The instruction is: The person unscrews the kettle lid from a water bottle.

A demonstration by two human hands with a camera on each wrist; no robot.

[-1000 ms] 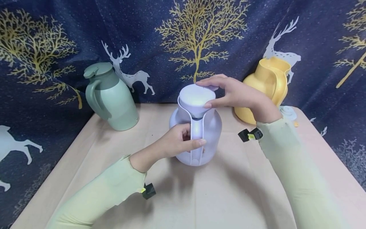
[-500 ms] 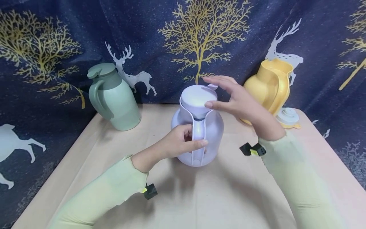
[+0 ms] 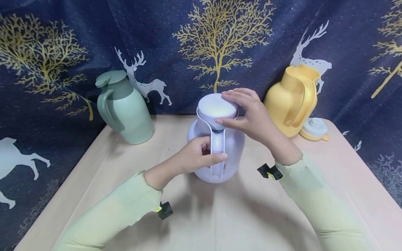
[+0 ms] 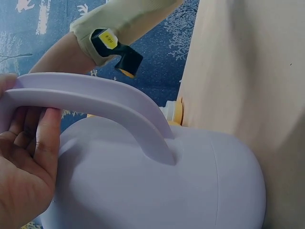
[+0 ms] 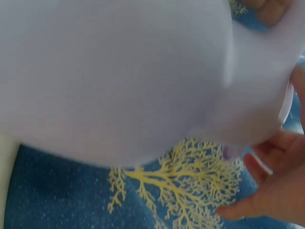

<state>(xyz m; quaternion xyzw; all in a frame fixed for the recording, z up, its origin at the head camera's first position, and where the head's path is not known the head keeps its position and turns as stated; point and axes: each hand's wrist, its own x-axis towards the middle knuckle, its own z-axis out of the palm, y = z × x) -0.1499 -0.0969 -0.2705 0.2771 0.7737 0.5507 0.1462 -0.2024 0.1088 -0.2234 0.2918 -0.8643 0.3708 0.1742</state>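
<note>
A lavender vacuum jug (image 3: 233, 150) stands upright on the table, its handle facing me. My left hand (image 3: 198, 153) grips the handle (image 3: 216, 150), thumb laid across its near face; the left wrist view has the fingers curled beneath that handle (image 4: 90, 98). On top, the round lavender lid (image 3: 213, 104) sits in the jug's neck. My right hand (image 3: 251, 111) holds the lid from the right, thumb on its near side and fingers over the far side, hiding the lid's small tab. The right wrist view shows the jug's body (image 5: 119, 71) large and blurred, with right-hand fingers (image 5: 281, 148) at the neck.
A green lidded jug (image 3: 128, 108) stands at the back left. At the back right is a yellow jug (image 3: 289, 97) with an uncovered top, beside a white-and-yellow lid (image 3: 314, 129) on the table. A dark printed cloth (image 3: 188, 21) hangs behind.
My right hand's fingers lifted off the lid half a second ago and now lie on it again, thumb further left. The left hand keeps its grip on the handle.
</note>
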